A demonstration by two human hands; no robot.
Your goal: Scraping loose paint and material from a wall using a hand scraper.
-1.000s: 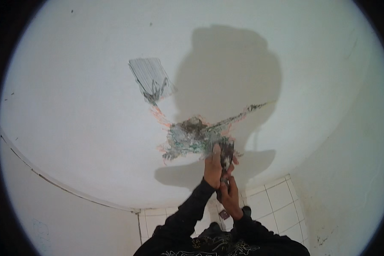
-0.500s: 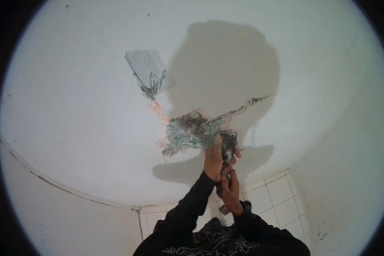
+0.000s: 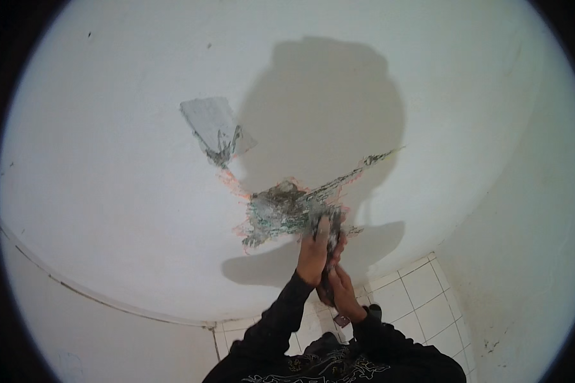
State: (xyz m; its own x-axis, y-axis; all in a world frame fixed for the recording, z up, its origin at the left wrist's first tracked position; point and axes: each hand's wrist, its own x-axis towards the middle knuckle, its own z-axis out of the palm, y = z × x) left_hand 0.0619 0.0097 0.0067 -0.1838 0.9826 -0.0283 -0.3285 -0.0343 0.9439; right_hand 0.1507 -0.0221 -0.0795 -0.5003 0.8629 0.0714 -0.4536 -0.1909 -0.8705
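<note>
Clasps the handle of a dark, blurred scraper [image 3: 334, 235] in the right grip [image 3: 345, 293] towards five o'clock, and clamps its blade in the left grip [image 3: 312, 258] just beyond. Holds it at the four o'clock edge of a rough, stained patch [image 3: 278, 207] on a white wall [image 3: 140, 191], with a grey four-sided area [image 3: 207, 118] farther towards eleven o'clock.

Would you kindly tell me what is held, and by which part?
A scraper-like tool: right hand around its handle end, left hand on its blade end.
</note>
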